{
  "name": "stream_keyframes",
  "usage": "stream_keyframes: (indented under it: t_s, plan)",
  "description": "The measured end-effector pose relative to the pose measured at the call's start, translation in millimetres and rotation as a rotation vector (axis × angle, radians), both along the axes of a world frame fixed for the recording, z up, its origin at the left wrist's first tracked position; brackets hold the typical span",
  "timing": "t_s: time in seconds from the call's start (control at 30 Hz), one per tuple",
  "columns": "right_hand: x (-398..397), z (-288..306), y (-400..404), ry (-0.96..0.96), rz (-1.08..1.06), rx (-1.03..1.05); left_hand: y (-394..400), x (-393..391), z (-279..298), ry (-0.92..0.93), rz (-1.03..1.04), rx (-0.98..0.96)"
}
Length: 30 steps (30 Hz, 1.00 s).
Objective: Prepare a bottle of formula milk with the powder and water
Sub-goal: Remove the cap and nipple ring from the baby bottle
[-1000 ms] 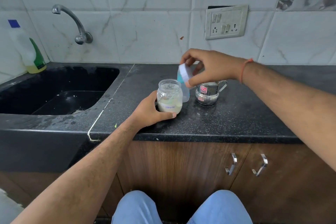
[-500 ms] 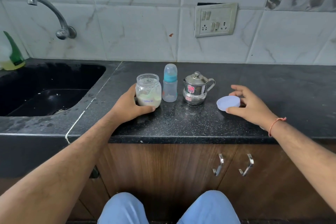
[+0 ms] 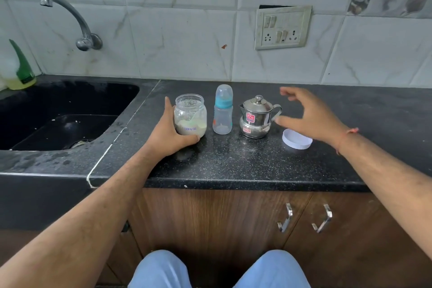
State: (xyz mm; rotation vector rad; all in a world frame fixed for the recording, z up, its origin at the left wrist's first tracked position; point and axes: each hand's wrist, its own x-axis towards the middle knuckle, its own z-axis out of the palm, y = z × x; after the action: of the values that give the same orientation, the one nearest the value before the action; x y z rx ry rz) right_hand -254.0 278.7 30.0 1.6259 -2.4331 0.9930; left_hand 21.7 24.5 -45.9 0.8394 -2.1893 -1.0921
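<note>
A lidless glass jar of pale formula powder (image 3: 190, 114) stands on the black countertop (image 3: 233, 161). My left hand (image 3: 169, 131) grips it from the left and front. To its right stands a capped baby bottle with a teal collar (image 3: 223, 110), then a small steel lidded jug (image 3: 257, 117). The jar's white lid (image 3: 295, 141) lies flat on the counter right of the jug. My right hand (image 3: 308, 114) hovers above the lid, fingers spread and empty, reaching left toward the jug's handle.
A black sink (image 3: 60, 119) with a wall tap (image 3: 77, 21) lies to the left, and a soap bottle (image 3: 19, 68) stands at its far corner. A switch and socket plate (image 3: 282, 27) is on the tiled wall. Cabinet doors with handles (image 3: 304, 220) are below the counter.
My right hand carried the white lid away from the jar, set it down right of the jug, let go and lifted toward the jug. My left hand stayed on the jar.
</note>
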Motion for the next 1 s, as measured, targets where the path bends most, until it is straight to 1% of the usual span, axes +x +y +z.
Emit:
stream_keyframes:
  t_s: [0.07, 0.1, 0.17, 0.2, 0.23, 0.3, 0.33, 0.43, 0.53, 0.73, 0.83, 0.93, 1.0]
  plan:
    - [18, 23, -30, 0.049, 0.048, 0.026, 6, 4, 1, 0.045, 0.052, -0.047]
    - [26, 33, -46, 0.095, 0.065, 0.073, 8, 8, 0, 0.066, 0.102, -0.104]
    - [41, 47, -77, 0.287, 0.048, 0.220, 17, 16, -5, 0.168, 0.188, -0.243]
    - [47, 52, -91, 0.390, 0.019, 0.283, 23, 20, -7, 0.236, 0.203, -0.314]
    - [53, 55, -103, 0.450, -0.003, 0.324, 30, 23, -7, 0.289, 0.200, -0.384]
    - [57, 61, -124, 0.457, -0.015, 0.379, 39, 29, -11, 0.349, 0.142, -0.469]
    - [58, 64, -133, 0.444, -0.012, 0.413, 42, 31, -12, 0.350, 0.091, -0.479]
    - [62, 67, -146, 0.443, -0.002, 0.486, 46, 31, -13, 0.261, -0.067, -0.449]
    - [71, 67, -143, 0.440, 0.022, 0.457, 49, 25, -14, 0.170, -0.158, -0.328]
    - [87, 75, -117, 0.331, 0.180, 0.483, 53, 6, -15, 0.103, -0.103, -0.167]
    - [96, 77, -104, 0.277, 0.238, 0.486, 55, -2, -12, 0.106, -0.153, -0.087]
    - [106, 77, -95, 0.284, 0.280, 0.485, 55, -10, -9, 0.090, -0.222, -0.018]
    - [109, 77, -93, 0.306, 0.297, 0.482, 54, -13, -9, 0.059, -0.220, -0.045]
